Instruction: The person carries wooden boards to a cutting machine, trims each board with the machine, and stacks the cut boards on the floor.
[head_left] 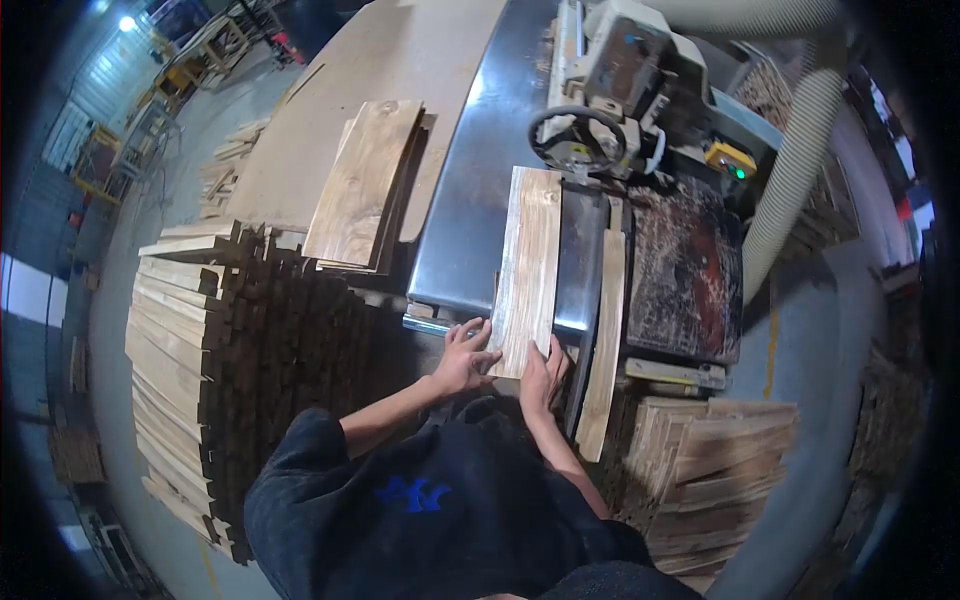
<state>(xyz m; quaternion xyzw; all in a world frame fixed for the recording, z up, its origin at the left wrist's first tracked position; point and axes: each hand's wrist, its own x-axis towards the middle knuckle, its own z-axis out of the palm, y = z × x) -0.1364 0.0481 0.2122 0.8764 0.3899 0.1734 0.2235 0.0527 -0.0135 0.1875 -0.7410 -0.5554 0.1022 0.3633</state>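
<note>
A pale wooden board (530,265) lies lengthwise on the shiny metal machine table (475,210), its near end sticking out past the table's front edge. My left hand (466,357) grips the board's left edge near that end, thumb and fingers pressed against it. On the opposite edge, my right hand (544,377) holds the near corner, with its thumb on top. The far end of the board reaches close to the machine's black handwheel (577,138). The undersides of my fingers are hidden.
Left of the table, several boards (365,185) are piled on a brown panel (310,130). A tall stack of wood strips (175,350) stands nearer. A narrow strip (602,350) lies at the right, above another wood stack (725,460). A ribbed hose (800,150) hangs beyond.
</note>
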